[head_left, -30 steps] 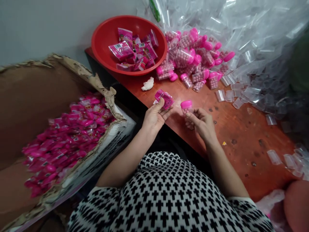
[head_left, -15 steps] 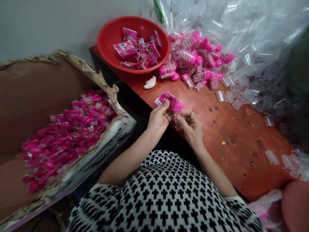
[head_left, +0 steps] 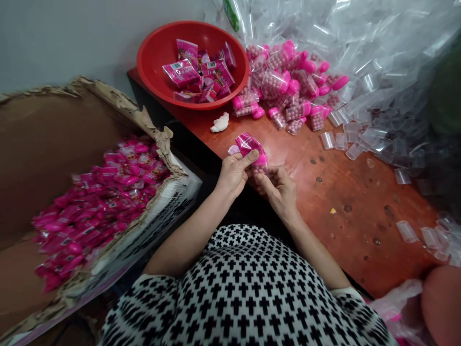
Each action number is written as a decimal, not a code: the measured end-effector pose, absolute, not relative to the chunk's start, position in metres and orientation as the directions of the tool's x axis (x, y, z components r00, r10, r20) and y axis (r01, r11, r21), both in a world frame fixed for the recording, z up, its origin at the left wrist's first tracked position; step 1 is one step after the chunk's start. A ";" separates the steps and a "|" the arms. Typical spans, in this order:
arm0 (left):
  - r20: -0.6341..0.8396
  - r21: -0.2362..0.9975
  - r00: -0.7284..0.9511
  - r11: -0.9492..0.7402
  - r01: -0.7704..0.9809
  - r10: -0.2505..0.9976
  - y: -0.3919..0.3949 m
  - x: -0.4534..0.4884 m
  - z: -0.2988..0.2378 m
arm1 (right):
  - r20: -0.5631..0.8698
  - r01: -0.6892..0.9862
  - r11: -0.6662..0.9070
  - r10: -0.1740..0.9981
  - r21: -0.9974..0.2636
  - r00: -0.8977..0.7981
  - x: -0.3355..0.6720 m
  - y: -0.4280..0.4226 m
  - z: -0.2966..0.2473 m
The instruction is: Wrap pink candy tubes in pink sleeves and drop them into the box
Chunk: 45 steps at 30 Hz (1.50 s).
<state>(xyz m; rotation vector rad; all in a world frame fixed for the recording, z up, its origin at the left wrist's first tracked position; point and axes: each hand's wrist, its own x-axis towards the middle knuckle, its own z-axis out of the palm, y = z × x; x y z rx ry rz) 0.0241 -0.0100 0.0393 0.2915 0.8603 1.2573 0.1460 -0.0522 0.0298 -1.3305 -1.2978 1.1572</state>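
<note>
My left hand [head_left: 233, 173] pinches a pink printed wrapper [head_left: 248, 142] at the near edge of the red-brown table [head_left: 345, 192]. My right hand [head_left: 278, 190] grips a small clear bottle of pink beads with a pink cap [head_left: 260, 162]. The bottle's capped end sits against the wrapper's mouth, and the two hands touch. Both hands are closed around what they hold.
A red bowl [head_left: 158, 53] of pink wrappers stands at the table's far left. A heap of filled pink-capped bottles [head_left: 288, 86] lies beside it, with empty clear vials [head_left: 360, 139] and plastic bags to the right. A torn cardboard box [head_left: 72, 125] of wrapped pink packs sits at my left.
My right hand has brought the bottle leftward to the wrapper held by my left hand, and the cap now meets the wrapper. The hands have closed together.
</note>
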 end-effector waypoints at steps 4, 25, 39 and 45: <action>-0.358 0.690 0.146 0.366 -0.624 0.922 -0.004 0.017 0.040 | -0.105 -0.054 -0.108 0.993 -0.993 -0.053 0.144 -0.048 0.034; -0.330 0.738 0.236 0.406 -0.539 0.914 -0.016 0.022 0.031 | -0.169 -0.245 -0.168 0.985 -0.955 -0.016 0.144 -0.046 0.028; -0.366 0.738 0.009 0.296 -0.606 0.931 -0.036 0.045 0.038 | -0.183 -0.236 -0.142 0.970 -0.961 0.162 0.136 -0.048 0.031; -0.328 0.729 0.040 0.280 -0.625 0.944 -0.039 0.048 0.041 | -0.248 -0.374 -0.190 0.962 -0.908 0.114 0.135 -0.045 0.032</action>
